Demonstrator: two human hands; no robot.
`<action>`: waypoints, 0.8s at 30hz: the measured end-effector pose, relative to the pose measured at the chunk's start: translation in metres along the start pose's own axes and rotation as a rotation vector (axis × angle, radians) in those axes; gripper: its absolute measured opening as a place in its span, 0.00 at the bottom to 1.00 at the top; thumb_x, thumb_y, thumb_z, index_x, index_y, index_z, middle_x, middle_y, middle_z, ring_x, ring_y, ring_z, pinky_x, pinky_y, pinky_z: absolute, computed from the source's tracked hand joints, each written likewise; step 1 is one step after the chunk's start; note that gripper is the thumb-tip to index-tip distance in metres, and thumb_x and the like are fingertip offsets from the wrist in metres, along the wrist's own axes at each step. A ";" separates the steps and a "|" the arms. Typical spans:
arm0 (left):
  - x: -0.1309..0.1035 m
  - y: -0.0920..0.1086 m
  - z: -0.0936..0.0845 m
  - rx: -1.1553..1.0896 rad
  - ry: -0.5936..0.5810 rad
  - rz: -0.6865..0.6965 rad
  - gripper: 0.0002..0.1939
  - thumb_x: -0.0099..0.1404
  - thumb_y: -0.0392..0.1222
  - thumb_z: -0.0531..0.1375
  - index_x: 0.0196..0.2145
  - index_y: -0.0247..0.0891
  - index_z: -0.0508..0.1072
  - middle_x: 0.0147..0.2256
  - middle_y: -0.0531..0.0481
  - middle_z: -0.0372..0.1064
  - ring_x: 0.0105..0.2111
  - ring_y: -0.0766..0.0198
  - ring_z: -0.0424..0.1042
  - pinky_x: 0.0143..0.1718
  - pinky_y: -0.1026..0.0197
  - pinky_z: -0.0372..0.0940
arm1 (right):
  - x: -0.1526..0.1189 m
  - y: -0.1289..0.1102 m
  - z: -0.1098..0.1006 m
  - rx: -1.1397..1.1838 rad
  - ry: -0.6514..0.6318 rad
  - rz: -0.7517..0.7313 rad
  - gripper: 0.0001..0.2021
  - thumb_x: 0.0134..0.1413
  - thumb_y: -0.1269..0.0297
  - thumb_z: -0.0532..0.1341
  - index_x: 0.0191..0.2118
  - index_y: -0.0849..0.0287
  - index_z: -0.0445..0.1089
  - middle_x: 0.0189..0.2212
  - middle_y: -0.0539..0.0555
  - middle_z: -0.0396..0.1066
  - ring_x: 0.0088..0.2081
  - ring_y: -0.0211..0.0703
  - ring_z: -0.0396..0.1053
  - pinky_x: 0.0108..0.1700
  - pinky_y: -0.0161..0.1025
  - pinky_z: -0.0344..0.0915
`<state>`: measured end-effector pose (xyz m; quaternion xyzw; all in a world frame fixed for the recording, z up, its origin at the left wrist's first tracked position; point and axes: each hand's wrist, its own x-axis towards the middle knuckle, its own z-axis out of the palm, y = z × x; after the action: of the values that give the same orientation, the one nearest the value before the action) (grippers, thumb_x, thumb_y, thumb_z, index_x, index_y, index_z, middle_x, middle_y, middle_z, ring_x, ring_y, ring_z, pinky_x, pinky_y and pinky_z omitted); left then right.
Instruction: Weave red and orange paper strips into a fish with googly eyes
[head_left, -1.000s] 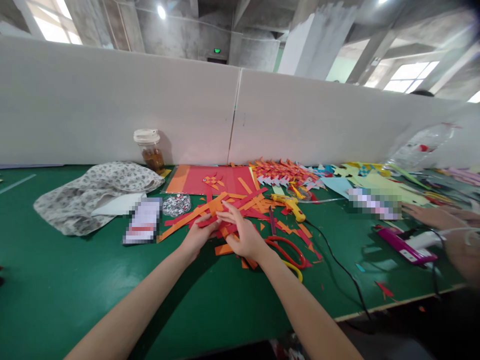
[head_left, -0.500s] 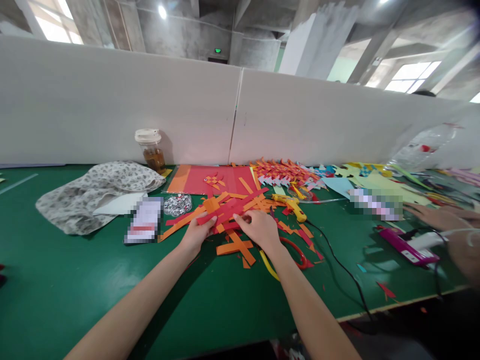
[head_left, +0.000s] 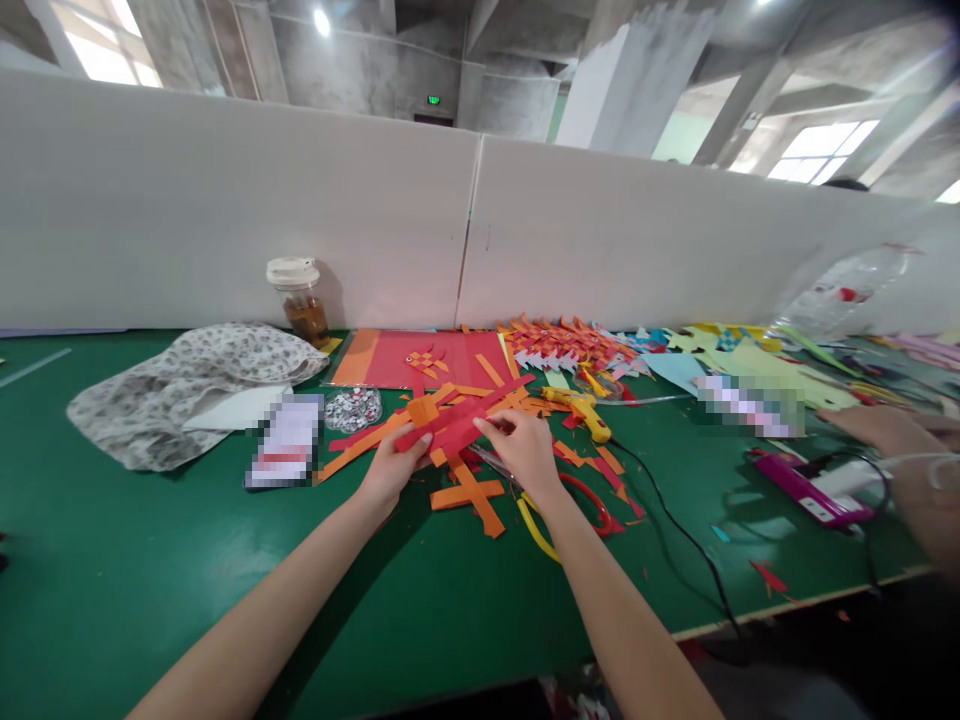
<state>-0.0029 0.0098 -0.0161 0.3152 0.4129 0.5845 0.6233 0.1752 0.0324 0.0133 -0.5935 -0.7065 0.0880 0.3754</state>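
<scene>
My left hand (head_left: 393, 470) is closed on a red paper strip (head_left: 456, 425), its thumb pressing on top near the left end. My right hand (head_left: 525, 452) pinches thumb and finger together at the strip's right edge. Orange paper strips (head_left: 465, 492) cross beneath and around the red one. Scissors lie under my right wrist, one yellow handle (head_left: 534, 532) and one red handle (head_left: 600, 506) showing, with their blades (head_left: 491, 462) pointing at the paper. Just behind my right hand rests a yellow glue gun (head_left: 581, 408).
Behind the strips lie a red paper stack (head_left: 465, 355) with a woven paper fish (head_left: 427, 362), and many more woven fish (head_left: 577, 340). At left are a bag of googly eyes (head_left: 352, 408), a phone (head_left: 287, 440), patterned cloth (head_left: 165, 400) and a lidded cup (head_left: 300, 300). A co-worker's hand (head_left: 874, 430) is near a purple power strip (head_left: 814, 485).
My right hand has lifted and shifted slightly along the strip, uncovering the scissor blades. An orange strip below has turned a little. My left hand stays in place.
</scene>
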 end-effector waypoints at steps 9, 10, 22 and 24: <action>0.000 0.000 0.001 -0.012 0.043 0.002 0.14 0.49 0.38 0.68 0.35 0.32 0.74 0.36 0.45 0.75 0.33 0.62 0.74 0.37 0.60 0.69 | -0.006 -0.003 0.006 0.080 0.036 -0.055 0.07 0.54 0.58 0.58 0.30 0.56 0.66 0.25 0.50 0.74 0.29 0.42 0.71 0.32 0.37 0.62; 0.001 0.000 0.001 -0.015 0.049 0.005 0.14 0.49 0.37 0.67 0.35 0.32 0.74 0.35 0.45 0.75 0.33 0.62 0.74 0.37 0.60 0.69 | -0.006 -0.004 0.006 0.049 0.068 -0.091 0.08 0.54 0.59 0.58 0.29 0.56 0.65 0.29 0.51 0.74 0.31 0.43 0.71 0.33 0.37 0.62; 0.001 -0.001 0.002 -0.006 0.059 0.005 0.12 0.48 0.37 0.67 0.32 0.33 0.73 0.29 0.49 0.73 0.28 0.65 0.72 0.33 0.62 0.68 | -0.014 -0.022 0.008 0.315 0.001 -0.205 0.08 0.55 0.58 0.57 0.31 0.56 0.61 0.25 0.49 0.67 0.29 0.38 0.68 0.32 0.34 0.65; 0.000 0.000 0.001 0.011 0.037 0.007 0.14 0.47 0.39 0.68 0.33 0.34 0.74 0.31 0.48 0.74 0.29 0.64 0.72 0.33 0.61 0.68 | -0.015 -0.023 0.011 0.452 -0.080 -0.133 0.10 0.53 0.57 0.59 0.34 0.56 0.61 0.26 0.49 0.68 0.29 0.38 0.70 0.31 0.33 0.66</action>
<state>-0.0018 0.0100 -0.0161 0.3092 0.4263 0.5903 0.6117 0.1512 0.0161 0.0125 -0.4428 -0.7205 0.2423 0.4755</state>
